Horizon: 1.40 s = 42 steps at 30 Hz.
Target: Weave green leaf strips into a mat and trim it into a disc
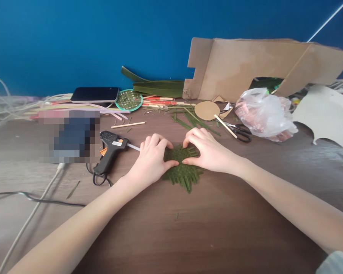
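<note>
Head view. A frayed, dark green mat of woven leaf strips is lying near the middle of the dark brown wooden counter. It is being touched from both sides, on its left by the left hand, on its right by the right hand. Judging by the loose ends, the weave is probably being evened or tightened. For the next move, light and even fingertip pressure seems to be called for, lest strips be dragged out of line.

Pose: both forearms are being angled inward over the counter, backs of the hands up. The thumbs are almost meeting above the mat; the forefingers are being kept curved farther off. In each hand a narrow thumb-to-forefinger gap is showing; whether strips are being pinched cannot be told.

Nearby: a black glue gun is lying left of the left hand; black-handled scissors are lying beyond the right.
</note>
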### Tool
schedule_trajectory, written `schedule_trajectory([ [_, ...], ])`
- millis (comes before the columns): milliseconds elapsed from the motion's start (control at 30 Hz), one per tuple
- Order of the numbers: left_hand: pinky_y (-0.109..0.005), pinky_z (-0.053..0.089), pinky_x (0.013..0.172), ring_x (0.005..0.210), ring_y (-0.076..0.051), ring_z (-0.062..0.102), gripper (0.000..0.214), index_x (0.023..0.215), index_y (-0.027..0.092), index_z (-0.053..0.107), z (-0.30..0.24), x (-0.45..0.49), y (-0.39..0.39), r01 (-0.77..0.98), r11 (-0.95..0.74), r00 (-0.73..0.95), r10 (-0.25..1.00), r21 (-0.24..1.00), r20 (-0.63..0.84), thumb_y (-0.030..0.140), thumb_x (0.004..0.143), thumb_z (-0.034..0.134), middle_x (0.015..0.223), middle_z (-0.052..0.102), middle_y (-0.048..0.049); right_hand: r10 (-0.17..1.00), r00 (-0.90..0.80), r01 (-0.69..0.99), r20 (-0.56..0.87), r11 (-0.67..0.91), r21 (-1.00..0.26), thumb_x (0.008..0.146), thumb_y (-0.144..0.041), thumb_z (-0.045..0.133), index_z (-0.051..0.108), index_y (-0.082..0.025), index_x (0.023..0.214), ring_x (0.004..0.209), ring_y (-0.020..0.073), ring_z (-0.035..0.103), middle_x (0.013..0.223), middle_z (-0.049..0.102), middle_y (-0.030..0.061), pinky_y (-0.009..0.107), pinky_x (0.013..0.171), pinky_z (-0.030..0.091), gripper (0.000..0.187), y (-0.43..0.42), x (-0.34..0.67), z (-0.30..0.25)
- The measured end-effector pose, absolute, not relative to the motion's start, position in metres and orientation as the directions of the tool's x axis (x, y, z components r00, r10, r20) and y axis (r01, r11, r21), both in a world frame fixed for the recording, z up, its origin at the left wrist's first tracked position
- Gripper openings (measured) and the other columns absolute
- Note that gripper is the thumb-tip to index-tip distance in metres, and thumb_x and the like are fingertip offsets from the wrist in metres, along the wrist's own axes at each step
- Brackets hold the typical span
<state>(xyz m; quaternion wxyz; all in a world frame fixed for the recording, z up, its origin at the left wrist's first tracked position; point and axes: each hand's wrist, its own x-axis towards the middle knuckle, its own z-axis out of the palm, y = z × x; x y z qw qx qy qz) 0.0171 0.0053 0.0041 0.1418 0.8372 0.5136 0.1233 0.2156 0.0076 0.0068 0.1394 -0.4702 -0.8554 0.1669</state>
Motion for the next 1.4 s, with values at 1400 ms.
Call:
schedule_trajectory([
  [1400,-0.038,0.039,0.074,0.090,-0.028,0.051,0.047,0.091,0.017,0.051,0.009,0.018,0.001,0.923,-0.383,0.373,0.916,0.042,0.150,0.054,0.068,0.069,0.091,0.057,-0.0071,0.860,-0.503,0.746,0.088,0.483,-0.459,0.075,-0.036,0.066,0.048,-0.022,0.097,0.099,0.0239,0.045,0.106,0.052,0.0060,0.038,0.084,0.040,0.031,0.007,0.216,0.004],
])
